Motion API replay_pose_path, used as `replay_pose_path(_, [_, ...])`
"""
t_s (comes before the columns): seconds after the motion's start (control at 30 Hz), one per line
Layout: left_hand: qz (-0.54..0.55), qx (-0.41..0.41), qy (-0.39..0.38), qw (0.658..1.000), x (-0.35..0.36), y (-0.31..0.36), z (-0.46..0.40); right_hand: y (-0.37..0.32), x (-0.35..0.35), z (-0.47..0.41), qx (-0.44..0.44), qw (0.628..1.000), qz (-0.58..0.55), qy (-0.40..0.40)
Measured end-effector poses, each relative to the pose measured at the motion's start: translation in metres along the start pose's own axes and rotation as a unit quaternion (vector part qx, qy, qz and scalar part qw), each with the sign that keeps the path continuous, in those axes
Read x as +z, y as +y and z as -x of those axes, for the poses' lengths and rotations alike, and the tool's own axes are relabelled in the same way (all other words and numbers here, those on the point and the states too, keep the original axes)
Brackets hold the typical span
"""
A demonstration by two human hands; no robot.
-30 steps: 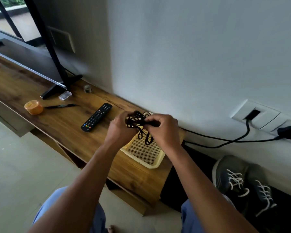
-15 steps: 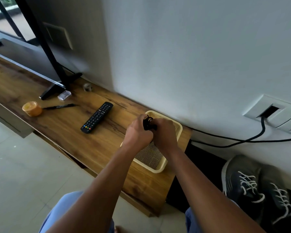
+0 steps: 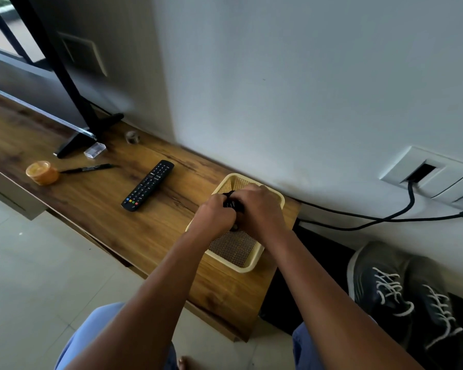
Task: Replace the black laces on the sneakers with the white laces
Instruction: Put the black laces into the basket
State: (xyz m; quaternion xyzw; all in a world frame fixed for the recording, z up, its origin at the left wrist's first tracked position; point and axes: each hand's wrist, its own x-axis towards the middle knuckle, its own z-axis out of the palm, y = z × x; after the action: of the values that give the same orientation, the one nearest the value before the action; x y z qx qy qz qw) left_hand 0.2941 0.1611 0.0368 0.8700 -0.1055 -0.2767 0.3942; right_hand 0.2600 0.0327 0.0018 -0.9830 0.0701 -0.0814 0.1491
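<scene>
black laces [image 3: 233, 202] — bundled, apparently, between hands | sneakers [image 3: 404, 295] — white-laced, on floor

Both my hands meet over the yellow basket [image 3: 247, 265] on the wooden shelf [image 3: 112, 222], my left hand [image 3: 214, 217] and right hand [image 3: 262, 209] curled together round a bunched wad of black laces [image 3: 233, 202]. Left of the basket lies a remote [image 3: 148, 186], and farther left a pen [image 3: 87, 169] and an orange tub [image 3: 41, 172]. Right of the basket, on the floor, stand the sneakers [image 3: 401, 295], threaded with white laces [image 3: 390, 289].
</scene>
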Motion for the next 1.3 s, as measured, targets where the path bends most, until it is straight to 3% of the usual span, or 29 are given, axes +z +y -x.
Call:
replay_pose_path(0.13, [0.053, -0.018, 0.012, 0.998, 0.000, -0.001, 0.000, 0.001, -0.006, 0.004, 0.029, 0.998, -0.025, 0.039])
replay_pose_path(0.33, [0.186, -0.050, 0.015, 0.981, 0.005, -0.004, -0.006, -0.007, 0.003, 0.005, 0.017, 0.998, -0.016, -0.052])
replay_pose_path(0.63, [0.306, -0.059, 0.029, 0.950, 0.007, -0.004, -0.010, -0.013, 0.016, -0.005, 0.056, 0.997, -0.019, -0.058])
replay_pose_path(0.87, [0.303, -0.046, 0.026, 0.952, 0.007, -0.003, -0.011, -0.015, 0.021, -0.009, 0.095, 0.995, -0.018, 0.004])
replay_pose_path(1.0, [0.273, -0.038, 0.027, 0.961, 0.005, -0.004, -0.006, -0.017, 0.020, -0.008, 0.104, 0.995, -0.004, -0.005])
replay_pose_path(1.2, [0.198, 0.016, 0.070, 0.978, -0.004, -0.014, 0.000, -0.020, 0.004, -0.005, 0.086, 0.996, 0.032, -0.022])
replay_pose_path(1.3, [0.162, 0.073, 0.108, 0.978, -0.015, -0.022, 0.008, -0.027, -0.010, -0.005, 0.088, 0.994, 0.061, 0.010])
